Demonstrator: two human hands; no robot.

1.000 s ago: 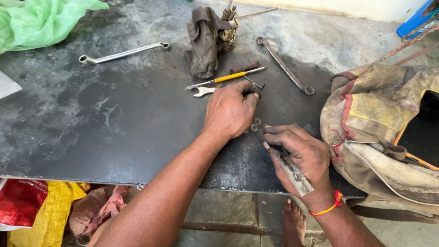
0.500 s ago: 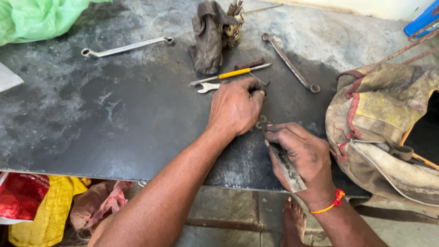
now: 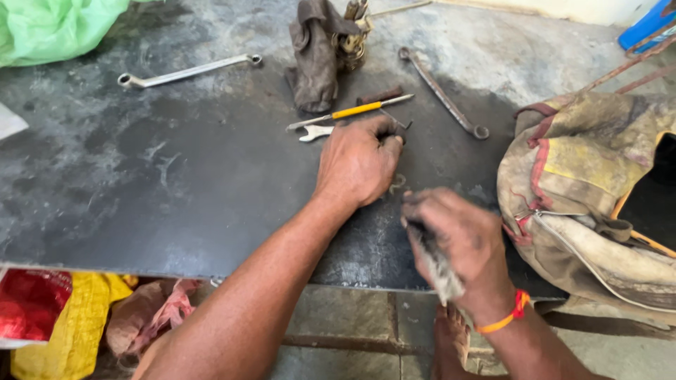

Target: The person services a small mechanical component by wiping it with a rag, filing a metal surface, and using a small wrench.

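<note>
A big dark metal table [image 3: 141, 183] fills most of the view. At the right edge lies a worn, dirty cloth bag [image 3: 584, 204], open at the side. A green plastic sheet [image 3: 49, 28] sits at the top left corner. Under the table edge are a yellow cloth [image 3: 67, 331] and a red one [image 3: 28, 302].

The left hand [image 3: 359, 162] rests palm down on the table, fingers curled and pressed onto a small part that cannot be seen well. A small ring [image 3: 398, 181] lies on the table just beside this hand, between the two hands.

The right hand [image 3: 458, 236] is near the table's front edge, closed around a grey, dirty tool [image 3: 436, 264] that pokes out below the fist. It is blurred, so I cannot tell what kind of tool it is. An orange band [image 3: 503, 317] is on that wrist.

Behind the left hand lie a dark rag [image 3: 313, 56], a long rusty spanner [image 3: 443, 91], a shiny spanner [image 3: 190, 70] far to the left, a yellow screwdriver [image 3: 355, 111] and a small silver spanner [image 3: 317, 131], which is just beside the fingers.
</note>
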